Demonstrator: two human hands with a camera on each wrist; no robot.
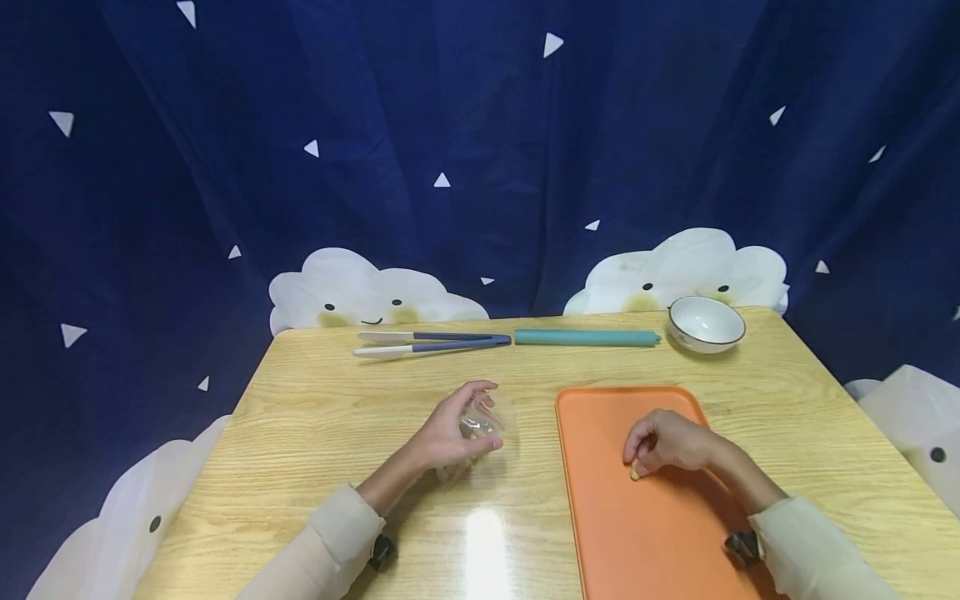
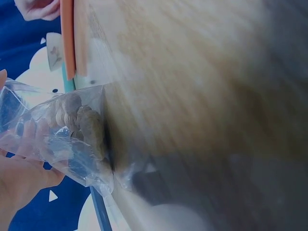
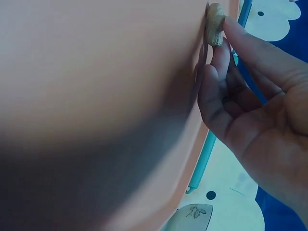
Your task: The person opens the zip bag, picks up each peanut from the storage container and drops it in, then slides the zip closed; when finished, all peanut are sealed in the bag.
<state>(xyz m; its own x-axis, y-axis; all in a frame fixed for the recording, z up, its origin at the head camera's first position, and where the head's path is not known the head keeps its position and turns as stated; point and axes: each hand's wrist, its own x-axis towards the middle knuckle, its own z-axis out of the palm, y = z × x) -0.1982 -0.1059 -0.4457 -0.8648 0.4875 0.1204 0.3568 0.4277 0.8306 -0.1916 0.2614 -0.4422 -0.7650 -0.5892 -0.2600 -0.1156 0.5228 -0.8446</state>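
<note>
My left hand (image 1: 444, 435) holds a clear plastic bag (image 1: 477, 425) above the wooden table, left of the orange tray (image 1: 622, 542). Through the film in the left wrist view, several tan unshelled peanuts (image 2: 91, 127) show at the bag's bottom. Over the tray, my right hand (image 1: 672, 440) pinches a single peanut (image 3: 215, 25) between thumb and fingertips. That peanut is low, at or just above the tray surface; I cannot tell whether it touches.
Along the table's back edge lie blue-and-white tongs (image 1: 431, 344) and a teal rod-shaped object (image 1: 585, 337). A white bowl (image 1: 707, 323) with a dark rim stands at the back right. Behind the table hangs a dark blue curtain (image 1: 480, 108).
</note>
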